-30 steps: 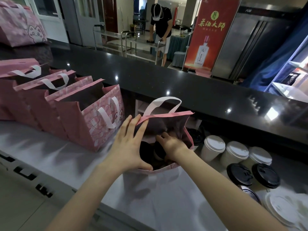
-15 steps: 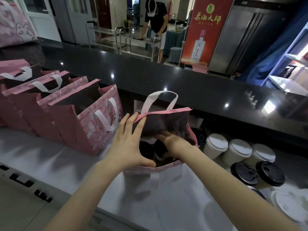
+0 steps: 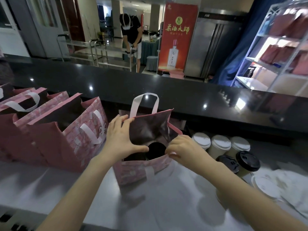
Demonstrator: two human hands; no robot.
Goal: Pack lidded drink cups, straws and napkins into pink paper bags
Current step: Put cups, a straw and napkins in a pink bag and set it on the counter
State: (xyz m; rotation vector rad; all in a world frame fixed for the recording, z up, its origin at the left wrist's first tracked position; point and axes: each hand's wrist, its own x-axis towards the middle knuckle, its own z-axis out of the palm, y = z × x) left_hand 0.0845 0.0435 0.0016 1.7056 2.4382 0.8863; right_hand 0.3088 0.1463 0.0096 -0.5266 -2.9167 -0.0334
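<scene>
Left hand (image 3: 122, 139) spread, gripping pink bag (image 3: 141, 169) rim; right hand (image 3: 181, 150) pinches near rim. Black-lidded cup (image 3: 156, 150) inside, btwn hands. More cups (image 3: 218, 145) just right of right hand.

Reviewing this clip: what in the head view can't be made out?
- Contents of the open bag: one black lid shows; walls and both hands hide the rest.
- Right hand fingertips: curled out of sight.
- Left bags: interiors dark.
- White items, far right: blurred, cut by the frame edge.
</scene>
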